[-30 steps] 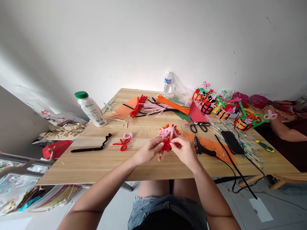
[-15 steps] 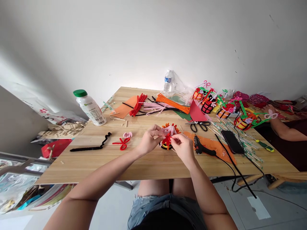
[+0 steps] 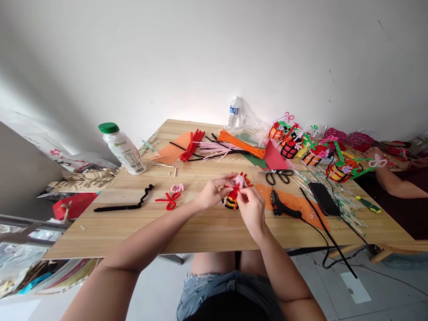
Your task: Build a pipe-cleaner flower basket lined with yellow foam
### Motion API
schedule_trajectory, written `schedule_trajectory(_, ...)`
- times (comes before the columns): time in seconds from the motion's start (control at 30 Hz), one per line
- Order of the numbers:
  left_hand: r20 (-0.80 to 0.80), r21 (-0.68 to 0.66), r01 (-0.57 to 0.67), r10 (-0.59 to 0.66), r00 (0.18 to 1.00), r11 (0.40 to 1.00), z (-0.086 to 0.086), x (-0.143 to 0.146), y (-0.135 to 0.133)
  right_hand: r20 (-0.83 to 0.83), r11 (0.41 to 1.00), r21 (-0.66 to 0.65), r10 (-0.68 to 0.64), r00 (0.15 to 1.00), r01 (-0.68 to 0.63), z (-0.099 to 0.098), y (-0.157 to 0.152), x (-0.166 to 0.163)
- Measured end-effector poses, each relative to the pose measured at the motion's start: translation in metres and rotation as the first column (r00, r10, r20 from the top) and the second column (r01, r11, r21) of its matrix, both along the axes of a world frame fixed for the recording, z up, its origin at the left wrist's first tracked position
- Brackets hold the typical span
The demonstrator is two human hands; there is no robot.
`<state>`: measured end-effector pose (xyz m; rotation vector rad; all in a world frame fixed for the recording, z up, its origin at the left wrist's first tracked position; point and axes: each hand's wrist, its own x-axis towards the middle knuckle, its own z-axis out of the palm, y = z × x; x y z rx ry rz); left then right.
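Between my hands stands a small pipe-cleaner basket (image 3: 230, 204) with black and yellow bands and pink and orange fuzzy flowers on top. At its near rim, a red pipe-cleaner piece (image 3: 236, 191) is pinched by the fingertips of both hands. My left hand (image 3: 214, 192) comes from the left, fingers closed, partly covering the basket's flowers. Opposite it, my right hand (image 3: 250, 203) is closed with thumb and forefinger on the red piece. To the left lie a red pipe-cleaner bow (image 3: 170, 201), a pink pipe-cleaner curl (image 3: 177, 187) and a bent black pipe cleaner (image 3: 123, 207).
Right of my hand, a hot glue gun (image 3: 281, 207) rests on orange paper (image 3: 312, 214), near scissors (image 3: 279, 174) and a phone (image 3: 323, 198). Pipe-cleaner bundles (image 3: 240, 145) lie behind. Finished baskets (image 3: 316, 154) stand back right; a white bottle (image 3: 125, 151) stands left. Another person's arm (image 3: 397, 180) is at right.
My left hand has shifted slightly right and over the basket's flowers. My right hand has drawn a little left, and both still pinch the red piece at the basket's rim.
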<state>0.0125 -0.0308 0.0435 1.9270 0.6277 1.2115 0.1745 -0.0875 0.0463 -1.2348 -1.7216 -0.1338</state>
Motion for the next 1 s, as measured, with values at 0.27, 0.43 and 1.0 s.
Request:
schedule_trajectory(0.27,-0.027,0.169,-0.022,0.027,0.999,0.985,-0.004,-0.001,0.006,0.1,0.996,-0.015,-0.086,0.991,0.088,-0.001,0.003,-0.004)
schedule_trajectory(0.43,-0.079,0.273,-0.014,0.037,0.996,0.962,-0.005,-0.002,0.008,0.114,0.995,-0.037,-0.084,0.99,0.089,0.0,0.003,-0.004)
schedule_trajectory(1.0,-0.418,0.617,0.141,0.171,0.892,0.774,0.007,-0.014,0.017,0.153,0.995,-0.022,-0.094,0.984,0.098,0.0,0.001,-0.001)
